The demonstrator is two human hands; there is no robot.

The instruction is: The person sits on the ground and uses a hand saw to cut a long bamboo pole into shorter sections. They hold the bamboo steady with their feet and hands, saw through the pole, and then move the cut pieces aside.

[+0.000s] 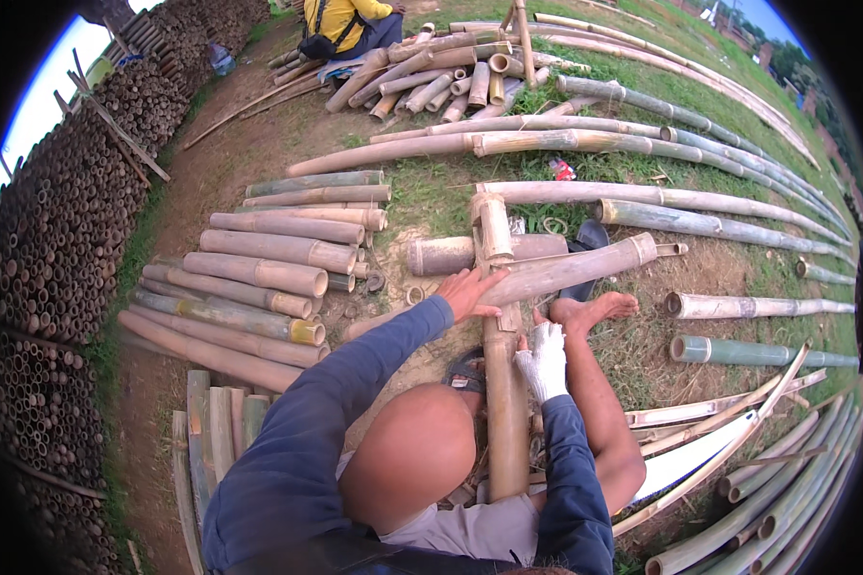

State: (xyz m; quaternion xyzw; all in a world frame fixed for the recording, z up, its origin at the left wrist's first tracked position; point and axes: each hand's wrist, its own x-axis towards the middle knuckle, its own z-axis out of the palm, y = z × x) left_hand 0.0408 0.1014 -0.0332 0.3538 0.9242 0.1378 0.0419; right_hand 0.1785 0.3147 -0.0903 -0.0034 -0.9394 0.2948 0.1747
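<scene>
A pale bamboo pole lies slantwise across a thicker bamboo beam that runs away from between my legs. My bare left hand presses down on this pole near the crossing, thumb on the near side and fingers over the top. A white fingerless glove covers my right hand, held just right of the beam and below the pole. Its fingers look curled; whatever they hold is hidden. Under the beam's far end, a short thick bamboo piece lies crosswise.
Cut bamboo lengths lie in a row at left. Long poles stretch along the right, with split strips nearer me. A tall bamboo stack lines the far left. A person in yellow sits beside a bamboo heap.
</scene>
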